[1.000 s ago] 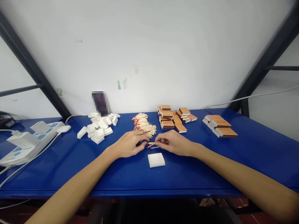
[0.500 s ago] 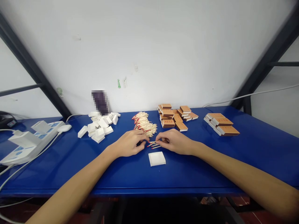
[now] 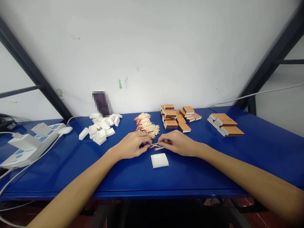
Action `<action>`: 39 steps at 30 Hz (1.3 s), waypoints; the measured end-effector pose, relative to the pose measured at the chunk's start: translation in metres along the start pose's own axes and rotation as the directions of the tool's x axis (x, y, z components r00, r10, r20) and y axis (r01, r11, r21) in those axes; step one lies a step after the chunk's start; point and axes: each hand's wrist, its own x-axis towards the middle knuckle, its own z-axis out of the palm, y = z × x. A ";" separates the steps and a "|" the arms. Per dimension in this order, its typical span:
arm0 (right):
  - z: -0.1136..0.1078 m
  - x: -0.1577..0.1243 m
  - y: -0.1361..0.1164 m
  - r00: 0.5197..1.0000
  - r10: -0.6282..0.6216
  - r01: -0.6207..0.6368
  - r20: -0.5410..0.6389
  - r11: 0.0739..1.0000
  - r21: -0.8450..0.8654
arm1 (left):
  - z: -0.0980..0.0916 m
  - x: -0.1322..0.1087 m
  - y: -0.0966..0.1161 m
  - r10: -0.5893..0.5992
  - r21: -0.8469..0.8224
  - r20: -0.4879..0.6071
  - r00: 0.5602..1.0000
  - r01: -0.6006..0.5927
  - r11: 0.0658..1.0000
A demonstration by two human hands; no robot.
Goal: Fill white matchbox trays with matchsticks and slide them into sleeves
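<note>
Several loose red-headed matches point(image 3: 156, 148) lie on the blue table between my two hands. My left hand point(image 3: 134, 145) is curled, with its thumb and forefinger closed at the red-headed ends of the matches. From the other side, my right hand point(image 3: 177, 144) pinches the plain end of a match between thumb and fingers. Just in front of my hands lies an empty white matchbox tray point(image 3: 160, 160), its open side facing up. Right behind my hands is a big pile of matches point(image 3: 147, 125), partly covered by my left fingers.
White matchbox trays point(image 3: 101, 128) are heaped at the back left. Brown matchbox sleeves point(image 3: 178, 118) with white inners are stacked behind my right hand, and more matchboxes point(image 3: 226, 124) stand further right. A power strip point(image 3: 30, 145) with plugs and cables occupies the left side.
My hands stay nearly in place, with only small finger movements. The loose matches between them have shifted slightly and lie closer together.
</note>
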 end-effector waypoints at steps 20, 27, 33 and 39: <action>-0.005 -0.001 0.007 0.997 0.056 -0.061 -0.061 0.996 -0.071 | 0.000 -0.001 0.000 -0.018 0.002 0.053 0.998 0.017 1.000; -0.005 -0.001 0.007 0.993 0.082 -0.090 -0.088 0.993 -0.080 | 0.000 -0.001 0.001 -0.028 0.007 0.072 0.997 0.028 1.000; -0.004 -0.001 0.005 0.996 0.071 -0.074 -0.059 0.996 -0.053 | 0.003 0.000 -0.001 -0.001 -0.020 0.070 0.998 0.003 1.000; -0.005 -0.003 0.002 0.995 0.064 -0.065 -0.071 0.998 -0.020 | 0.004 0.000 -0.001 -0.008 -0.042 0.066 0.998 0.011 0.999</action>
